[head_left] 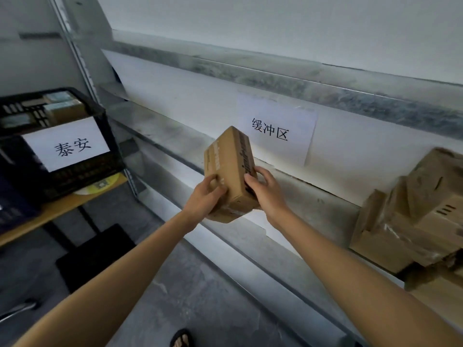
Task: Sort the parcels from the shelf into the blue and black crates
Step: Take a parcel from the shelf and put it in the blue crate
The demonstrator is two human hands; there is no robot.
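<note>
A small brown cardboard parcel point(229, 166) is held up in front of the metal shelf point(313, 201), tilted on end. My left hand point(205, 194) grips its lower left side and my right hand point(265, 189) grips its right side. At the far left stands the black crate point(82, 171), with a white paper label on its front and several parcels inside. A dark blue crate's corner point(10, 204) shows at the left edge. More taped cardboard parcels point(413, 221) are piled on the shelf at the right.
A white paper sign point(275, 128) hangs on the shelf's back wall. The crates sit on a wooden table point(57, 211). A dark mat point(95, 256) lies on the grey floor below. A sandalled foot point(181, 338) shows at the bottom.
</note>
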